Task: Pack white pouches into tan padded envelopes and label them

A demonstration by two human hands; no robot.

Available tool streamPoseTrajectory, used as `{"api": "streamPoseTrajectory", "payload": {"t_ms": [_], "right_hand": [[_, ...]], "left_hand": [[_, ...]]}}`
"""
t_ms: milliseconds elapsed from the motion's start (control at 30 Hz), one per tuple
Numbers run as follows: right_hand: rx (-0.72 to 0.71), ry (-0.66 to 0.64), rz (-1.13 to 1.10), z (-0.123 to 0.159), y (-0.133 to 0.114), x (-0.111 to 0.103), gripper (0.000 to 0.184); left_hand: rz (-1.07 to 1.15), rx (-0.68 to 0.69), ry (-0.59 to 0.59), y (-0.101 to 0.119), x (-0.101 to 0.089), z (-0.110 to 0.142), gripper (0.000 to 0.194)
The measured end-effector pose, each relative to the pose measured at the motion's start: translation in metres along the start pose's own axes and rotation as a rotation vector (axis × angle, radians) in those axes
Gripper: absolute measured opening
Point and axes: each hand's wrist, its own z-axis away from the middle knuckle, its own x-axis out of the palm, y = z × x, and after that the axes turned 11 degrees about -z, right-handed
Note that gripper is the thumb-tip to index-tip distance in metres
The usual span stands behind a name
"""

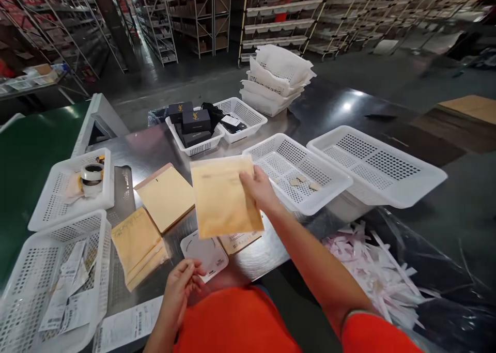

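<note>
My right hand point(259, 186) grips a yellow padded envelope point(227, 200) by its right edge, thumb on top, and holds it up over the metal table. My left hand point(183, 283) is low at the table's front edge, its fingers loosely curled and a little apart, with nothing visible in them. Beside those fingertips lies a white scale-like plate with rounded corners point(209, 257). Partly hidden under the raised envelope is a printed tan packet point(240, 241). To the left are a stack of yellow envelopes point(166, 195) and another pile of padded envelopes point(137, 244).
Left are a white basket with tape rolls point(46, 200) and a basket with printed labels point(25, 275). Black boxes point(197, 120) fill a basket behind. Right are a basket with small tan pieces point(267, 149), another white basket point(411, 187) and paper strips point(372, 275). Stacked baskets point(267, 102) stand farther back.
</note>
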Motion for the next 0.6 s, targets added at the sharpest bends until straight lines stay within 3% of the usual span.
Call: {"api": "streamPoseTrajectory", "payload": {"t_ms": [33,100,167,267,400,500,600], "right_hand": [[-0.008,0.076,0.210,-0.023,-0.001,-0.002,0.042],[-0.008,0.170,0.372,-0.056,0.007,-0.007,0.052],[0.023,0.175,0.500,-0.065,0.030,-0.013,0.051],[0.146,0.049,0.650,-0.036,0.089,-0.018,0.038],[0.317,0.002,0.779,0.022,0.167,-0.027,0.057],[0.327,0.020,0.776,0.041,0.194,-0.041,0.042],[0.271,0.064,0.695,0.041,0.197,-0.060,0.016]], "left_hand": [[0.023,-0.027,0.024,-0.005,-0.007,-0.004,0.046],[0.035,-0.111,0.117,-0.019,-0.021,-0.010,0.047],[0.036,-0.199,0.223,-0.038,-0.035,-0.012,0.043],[0.097,-0.281,0.304,-0.070,-0.048,-0.010,0.033],[0.155,-0.362,0.268,-0.091,-0.054,-0.008,0.030],[0.112,-0.349,0.233,-0.086,-0.050,-0.012,0.036],[0.026,-0.259,0.248,-0.074,-0.043,-0.020,0.043]]}}
